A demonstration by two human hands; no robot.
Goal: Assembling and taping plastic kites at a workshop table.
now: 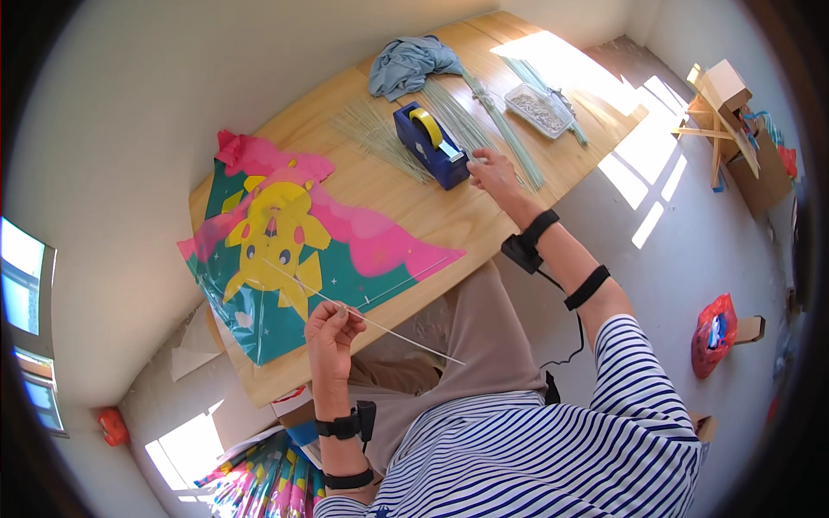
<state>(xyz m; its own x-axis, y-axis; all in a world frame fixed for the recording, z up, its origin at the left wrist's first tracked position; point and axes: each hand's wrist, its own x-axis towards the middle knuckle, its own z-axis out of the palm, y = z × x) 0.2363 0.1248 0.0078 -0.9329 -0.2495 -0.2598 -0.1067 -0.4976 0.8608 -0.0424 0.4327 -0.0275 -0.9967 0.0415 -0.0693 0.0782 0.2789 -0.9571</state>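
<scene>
My left hand [332,328] pinches a thin white rod [406,337] near its middle. One end of the rod slants over a triangular kite sheet [358,281], green and pink with a yellow cartoon figure, lying on the table. Another thin rod [406,281] lies along the sheet's near edge. My right hand [499,177] is at the front end of a dark blue tape dispenser [429,151] that carries a yellow-cored roll. Its thumb and fingertips are closed together there; what lies between them is too small to make out.
Behind the dispenser, loose thin rods [371,134], bundled rods [509,138] and a crumpled grey-blue cloth [410,67] lie on the wooden table [345,82]. A clear tray [540,110] holds small pale pieces. Rolled colourful sheets [276,479] stand below left; a red bag [714,337] sits on the right.
</scene>
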